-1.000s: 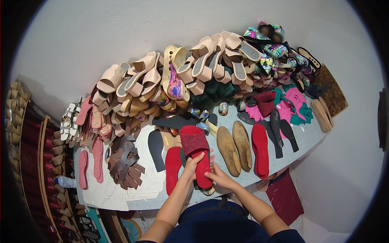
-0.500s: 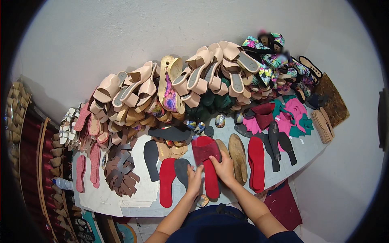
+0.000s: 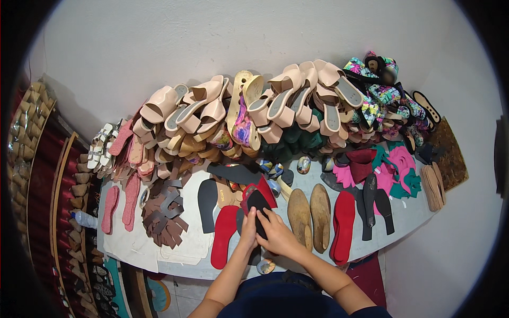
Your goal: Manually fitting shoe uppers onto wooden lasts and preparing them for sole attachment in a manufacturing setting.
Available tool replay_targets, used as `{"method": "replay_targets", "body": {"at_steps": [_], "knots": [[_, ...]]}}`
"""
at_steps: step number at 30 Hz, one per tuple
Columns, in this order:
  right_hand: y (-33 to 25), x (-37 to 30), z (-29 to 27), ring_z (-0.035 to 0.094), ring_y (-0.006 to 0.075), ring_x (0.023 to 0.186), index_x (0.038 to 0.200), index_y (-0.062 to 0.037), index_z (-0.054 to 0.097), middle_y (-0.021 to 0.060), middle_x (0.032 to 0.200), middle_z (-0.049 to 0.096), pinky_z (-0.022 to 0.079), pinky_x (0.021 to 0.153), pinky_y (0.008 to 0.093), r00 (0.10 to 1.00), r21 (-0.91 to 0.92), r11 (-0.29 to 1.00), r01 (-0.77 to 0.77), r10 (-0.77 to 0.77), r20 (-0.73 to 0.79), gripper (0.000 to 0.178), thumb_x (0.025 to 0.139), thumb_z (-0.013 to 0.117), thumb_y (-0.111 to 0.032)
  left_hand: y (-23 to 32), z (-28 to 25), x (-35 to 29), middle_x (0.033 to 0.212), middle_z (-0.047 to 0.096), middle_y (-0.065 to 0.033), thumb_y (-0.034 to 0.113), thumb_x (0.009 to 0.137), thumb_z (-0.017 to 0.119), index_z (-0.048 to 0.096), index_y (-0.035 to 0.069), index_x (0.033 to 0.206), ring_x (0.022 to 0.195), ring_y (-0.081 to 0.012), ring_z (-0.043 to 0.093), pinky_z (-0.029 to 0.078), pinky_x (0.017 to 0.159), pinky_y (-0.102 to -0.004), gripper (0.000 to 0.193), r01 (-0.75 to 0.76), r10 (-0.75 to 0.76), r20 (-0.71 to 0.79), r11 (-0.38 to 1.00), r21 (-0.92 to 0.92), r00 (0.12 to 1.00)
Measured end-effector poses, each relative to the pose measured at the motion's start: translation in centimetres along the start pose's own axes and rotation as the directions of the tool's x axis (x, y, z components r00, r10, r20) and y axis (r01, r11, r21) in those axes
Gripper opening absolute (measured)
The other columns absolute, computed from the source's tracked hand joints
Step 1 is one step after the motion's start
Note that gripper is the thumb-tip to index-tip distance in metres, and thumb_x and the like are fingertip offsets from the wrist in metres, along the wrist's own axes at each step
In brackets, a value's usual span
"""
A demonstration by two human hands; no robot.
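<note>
Your left hand (image 3: 248, 230) and right hand (image 3: 277, 236) are both closed around a red slide sandal (image 3: 258, 201), dark sole facing up, held above the table (image 3: 408, 214) near its front edge. From your hands, a flat red insole (image 3: 224, 233) lies at 9 o'clock, two wooden shoe lasts (image 3: 320, 217) near 2 o'clock, stacked red insoles (image 3: 343, 225) at 3, and piled beige heeled slides (image 3: 286, 100) at 12.

Piled sandals (image 3: 278, 108) block the back of the table (image 3: 411, 214).
</note>
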State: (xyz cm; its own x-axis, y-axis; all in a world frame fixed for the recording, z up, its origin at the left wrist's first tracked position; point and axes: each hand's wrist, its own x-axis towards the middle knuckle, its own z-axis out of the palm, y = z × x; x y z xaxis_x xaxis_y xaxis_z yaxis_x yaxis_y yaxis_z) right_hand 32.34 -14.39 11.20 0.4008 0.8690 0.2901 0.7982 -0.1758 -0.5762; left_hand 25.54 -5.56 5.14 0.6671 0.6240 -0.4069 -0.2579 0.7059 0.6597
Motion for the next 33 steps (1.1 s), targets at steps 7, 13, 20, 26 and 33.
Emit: {"method": "replay_targets", "body": {"at_steps": [7,13,20,26,33], "knots": [[4.6,0.2,-0.2,0.036,0.0367,0.107,0.124,-0.0026,0.028,0.0234,0.116,0.033,0.033,0.089,0.0409,0.939,0.252,0.931,-0.262,0.306,-0.155,0.076,0.067,0.067,-0.035,-0.2,0.5,-0.9,0.113,0.049,-0.013,0.043,0.088,0.035,0.04,0.004,0.119,0.103,-0.0232,0.049,0.041,0.088,-0.0364,0.05,0.282,-0.262,0.177,0.955,-0.093,0.949],[1.3,-3.2,1.9,0.033,0.0408,0.105,0.124,-0.0059,0.032,0.0259,0.118,0.026,0.032,0.089,0.0444,0.966,0.088,0.962,-0.258,0.26,-0.002,0.078,0.06,0.071,-0.029,0.1,0.6,-0.5,0.12,0.044,-0.014,0.063,0.081,0.016,0.034,0.006,0.125,0.11,-0.025,0.045,0.037,0.093,-0.0379,0.074,0.271,-0.254,0.204,0.96,-0.063,0.946],[3.1,-3.1,2.3,0.038,0.0299,0.104,0.11,-0.0065,0.048,0.0169,0.108,0.035,0.033,0.089,0.0358,0.945,0.593,0.765,-0.251,0.327,-0.022,0.051,0.062,0.066,-0.012,-0.2,-2.0,1.5,0.114,0.05,-0.0128,0.056,0.086,0.018,0.04,0.007,0.12,0.103,-0.0244,0.05,0.039,0.089,-0.0393,0.064,0.158,-0.16,0.007,0.971,-0.178,0.987],[4.9,-2.6,3.3,0.032,0.0311,0.105,0.108,-0.0059,0.044,0.0167,0.107,0.033,0.025,0.092,0.0394,0.856,0.377,0.832,-0.407,0.491,-0.16,0.047,0.065,0.064,-0.012,2.5,-3.3,2.3,0.103,0.053,-0.0153,0.07,0.076,0.019,0.038,0.006,0.121,0.085,-0.0279,0.054,0.045,0.073,-0.0412,0.08,0.242,-0.231,0.073,0.927,-0.285,0.97],[6.0,-0.6,4.5,0.033,0.0319,0.107,0.111,-0.0066,0.045,0.0174,0.108,0.042,0.025,0.09,0.0417,0.893,0.139,0.905,-0.403,0.422,-0.16,0.045,0.072,0.061,-0.022,3.7,-1.2,2.7,0.092,0.055,-0.0183,0.067,0.079,0.013,0.042,0.001,0.115,0.08,-0.0283,0.056,0.047,0.069,-0.0393,0.081,0.254,-0.236,0.114,0.948,-0.191,0.965]]}}
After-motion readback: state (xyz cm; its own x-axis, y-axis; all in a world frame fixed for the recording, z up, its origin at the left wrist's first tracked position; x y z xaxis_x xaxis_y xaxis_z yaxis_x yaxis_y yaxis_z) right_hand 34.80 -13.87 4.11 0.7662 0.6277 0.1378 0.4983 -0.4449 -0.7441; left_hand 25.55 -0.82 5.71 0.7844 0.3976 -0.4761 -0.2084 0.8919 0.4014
